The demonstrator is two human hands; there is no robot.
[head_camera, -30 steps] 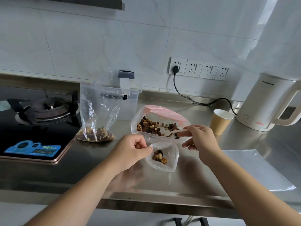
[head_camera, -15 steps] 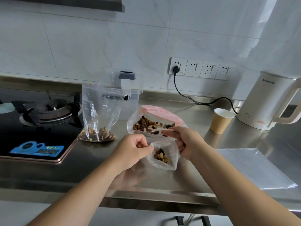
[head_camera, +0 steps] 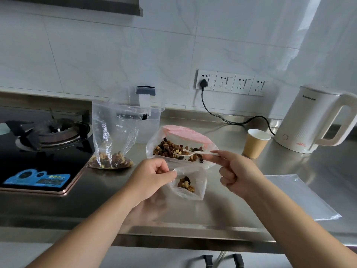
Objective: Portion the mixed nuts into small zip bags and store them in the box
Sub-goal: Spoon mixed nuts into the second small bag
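Since half a second ago the right hand (head_camera: 234, 172) has drawn back from the small zip bag (head_camera: 190, 182) mouth; its fingers pinch a white plastic spoon (head_camera: 190, 152), bowl now over the mixed nuts (head_camera: 174, 149) in the pink-topped open bag (head_camera: 181, 146). Left hand (head_camera: 152, 177) fingers pinch the small bag's rim, holding it just above the steel surface (head_camera: 251, 215); a few nuts sit inside. Behind: clear storage box (head_camera: 149, 120), a taller nut-filled bag (head_camera: 112, 136) leaning before it. Gas hob (head_camera: 44, 147) left; paper cup (head_camera: 256, 143), white kettle (head_camera: 316, 118), flat plastic sheet (head_camera: 299, 196) right. White tiled wall, socket strip (head_camera: 230, 83).
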